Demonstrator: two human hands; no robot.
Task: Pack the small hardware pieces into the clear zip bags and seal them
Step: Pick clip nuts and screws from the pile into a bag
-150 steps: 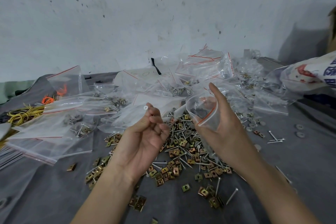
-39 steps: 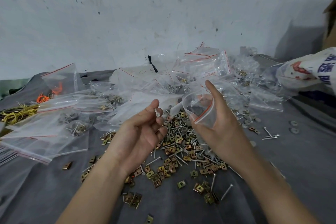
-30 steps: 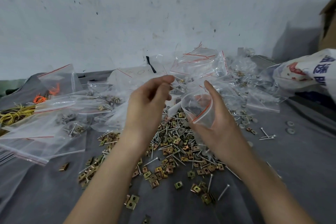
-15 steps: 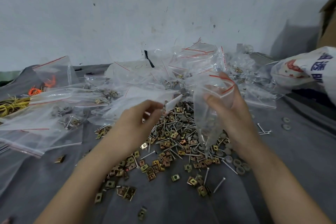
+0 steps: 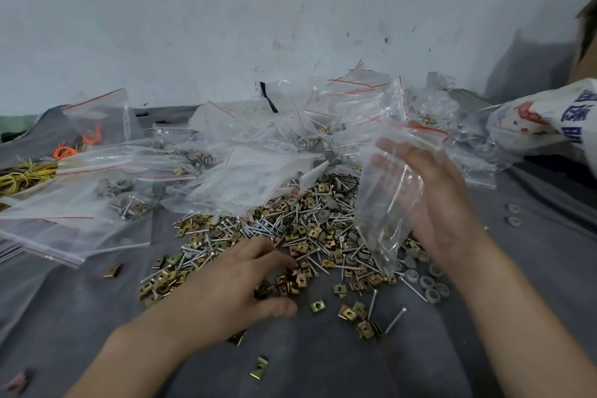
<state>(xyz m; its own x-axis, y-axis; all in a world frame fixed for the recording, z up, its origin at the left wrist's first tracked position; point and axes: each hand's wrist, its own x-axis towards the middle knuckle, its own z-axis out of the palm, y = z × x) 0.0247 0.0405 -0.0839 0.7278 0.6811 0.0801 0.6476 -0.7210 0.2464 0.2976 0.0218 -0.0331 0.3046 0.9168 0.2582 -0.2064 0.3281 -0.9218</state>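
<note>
A loose heap of brass clip nuts, silver screws and grey washers (image 5: 290,233) covers the grey cloth at the centre. My left hand (image 5: 245,284) lies palm down on the heap's near edge, fingers spread over several brass clips. Whether it grips any of them I cannot tell. My right hand (image 5: 433,200) holds a clear zip bag (image 5: 384,203) upright above the right side of the heap. The bag's red-striped mouth is at the top, and a few screws and washers sit in its lower corner.
Many clear zip bags (image 5: 258,152), some filled, lie piled behind the heap and to the left (image 5: 74,203). Yellow and orange wire ties (image 5: 29,171) sit far left. A printed white sack (image 5: 549,119) lies at the right. Grey washers (image 5: 429,284) rest beside the heap.
My left hand has dropped from the bag's mouth down onto the heap of brass clips. My right hand has raised the bag and turned it so it hangs long and upright.
</note>
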